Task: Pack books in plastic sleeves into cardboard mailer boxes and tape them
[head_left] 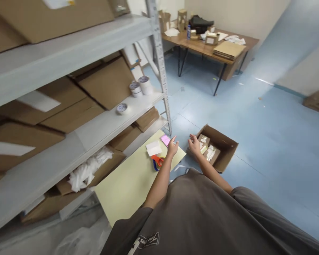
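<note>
My left hand (172, 146) is over the far end of a pale yellow table (127, 180), its thumb and fingers apart. Close beside it on the tabletop lies a pink pad (165, 139); I cannot tell whether the fingers touch it. White paper sheets (154, 148) and an orange and blue tool (157, 162), perhaps a tape dispenser, lie nearer to me. My right hand (194, 144) is at the near left rim of an open cardboard box (227, 150) on the floor, fingers loosely bent and apart, apparently holding nothing. Small brown packages (212, 153) with clear tape sit inside that box.
Grey metal shelving (101, 131) runs along the left, with cartons (103, 83) and tape rolls (145, 86) on it. At the back, a wooden table (196, 45) carries flat cardboard (229, 49) and small boxes. Another carton (317, 100) sits by the right wall.
</note>
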Motion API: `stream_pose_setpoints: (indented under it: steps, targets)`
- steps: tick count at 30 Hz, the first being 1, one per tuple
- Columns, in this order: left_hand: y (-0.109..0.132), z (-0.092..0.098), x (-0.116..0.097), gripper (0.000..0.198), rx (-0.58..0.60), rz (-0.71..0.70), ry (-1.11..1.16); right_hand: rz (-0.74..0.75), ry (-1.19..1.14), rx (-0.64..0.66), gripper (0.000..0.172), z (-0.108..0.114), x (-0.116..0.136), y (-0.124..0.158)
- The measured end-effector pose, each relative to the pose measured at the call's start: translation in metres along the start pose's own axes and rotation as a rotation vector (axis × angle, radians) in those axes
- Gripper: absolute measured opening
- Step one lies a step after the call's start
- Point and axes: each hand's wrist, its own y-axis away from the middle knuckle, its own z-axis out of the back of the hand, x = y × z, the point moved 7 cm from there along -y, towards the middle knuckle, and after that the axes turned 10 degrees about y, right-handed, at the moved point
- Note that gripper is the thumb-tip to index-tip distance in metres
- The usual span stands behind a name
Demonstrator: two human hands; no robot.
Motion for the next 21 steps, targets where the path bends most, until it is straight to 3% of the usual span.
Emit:
stream_pose_setpoints:
  steps: [7,14,18,21]
  targets:
    - [0.078,0.159,0.011,0.054,-0.274,0.018,0.111,0.150,0.054,0.183,0.055,-0.107,0.083,0.070]
    - [0.161,0.310,0.034,0.057,-0.532,-0.029,0.179,0.453,0.107,0.334,0.055,-0.193,0.172,0.139]
    - [0.195,0.363,0.051,0.058,-0.634,-0.003,0.202,0.609,0.216,0.370,0.054,-0.220,0.207,0.171]
    - [0.209,0.370,0.063,0.059,-0.657,0.020,0.205,0.602,0.318,0.378,0.054,-0.224,0.202,0.181]
